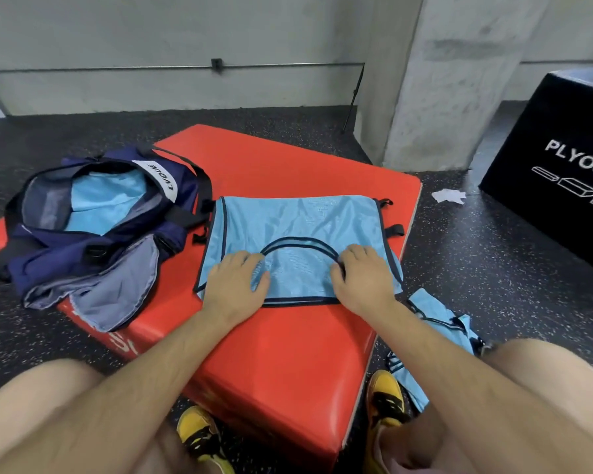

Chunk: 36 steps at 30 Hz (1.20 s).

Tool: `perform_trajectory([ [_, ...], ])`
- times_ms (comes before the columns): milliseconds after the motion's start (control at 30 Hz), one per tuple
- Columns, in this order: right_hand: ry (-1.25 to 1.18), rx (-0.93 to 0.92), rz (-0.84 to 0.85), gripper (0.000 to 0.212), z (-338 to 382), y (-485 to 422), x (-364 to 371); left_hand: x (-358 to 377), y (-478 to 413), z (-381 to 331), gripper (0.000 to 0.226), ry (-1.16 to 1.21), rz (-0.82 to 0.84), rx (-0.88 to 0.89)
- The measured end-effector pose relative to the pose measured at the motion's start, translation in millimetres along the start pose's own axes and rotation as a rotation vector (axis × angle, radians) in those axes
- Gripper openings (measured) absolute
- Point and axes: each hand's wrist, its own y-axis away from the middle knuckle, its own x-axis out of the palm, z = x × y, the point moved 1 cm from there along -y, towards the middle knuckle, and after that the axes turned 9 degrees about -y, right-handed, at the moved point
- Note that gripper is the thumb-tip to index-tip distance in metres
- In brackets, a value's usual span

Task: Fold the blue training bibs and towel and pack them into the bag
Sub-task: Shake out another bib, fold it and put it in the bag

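Only the head view to go on, so here's where it stands. One light blue bib (298, 234) is spread on the red pad (288, 354), and it looks folded over once already, neck hole showing near the front edge. The left hand (235, 278) lies flat on its near left corner, fingers out, pressing down. The right hand (363, 275) sits on the near right side by the neck trim with fingers bent, and I honestly can't tell if it's pinching the trim or just resting. The navy bag (93, 254) is unzipped just left of the bib, with something light blue (107, 200) already inside, so I'd guess at least one bib is packed. Another bib (439, 323) lies crumpled on the floor by the right knee, not folded yet. The grey cloth (117, 295) at the bag's front could be the towel or a lining flap. Roughly halfway, I reckon.
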Motion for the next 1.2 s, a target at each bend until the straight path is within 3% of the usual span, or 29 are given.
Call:
perform_trajectory([
  [167, 0.005, 0.021, 0.358, 0.064, 22, -21, 19, 18, -25, -8, 0.065, -0.049, 0.358, -0.055],
  [267, 0.009, 0.079, 0.441, 0.064, 19, -14, 28, 20, -19, -12, 0.067, -0.028, 0.418, -0.097],
  [333, -0.023, 0.05, 0.342, 0.061, 16, -8, 26, 17, -12, -13, 0.068, -0.013, 0.4, -0.107],
  [467, -0.042, -0.066, 0.105, 0.052, 23, -18, 20, 7, -23, -8, 0.055, 0.019, 0.213, -0.096],
  [733, 0.012, -0.017, 0.389, 0.061, 58, -51, 54, 22, -43, 24, 0.057, 0.043, 0.375, -0.143],
  [867, 0.065, -0.031, 0.239, 0.078, 74, -52, 62, 14, -46, 39, 0.051, 0.061, 0.203, -0.103],
  [1000, -0.035, -0.106, 0.29, 0.056, 103, -70, 71, 3, -43, 56, 0.045, 0.018, 0.174, -0.238],
  [1133, -0.022, -0.15, 0.336, 0.056, 120, -70, 89, 3, -38, 67, 0.056, 0.112, 0.153, -0.229],
  [1200, 0.013, -0.158, 0.272, 0.055, 118, -68, 92, 1, -37, 71, 0.059, 0.131, 0.138, -0.239],
])
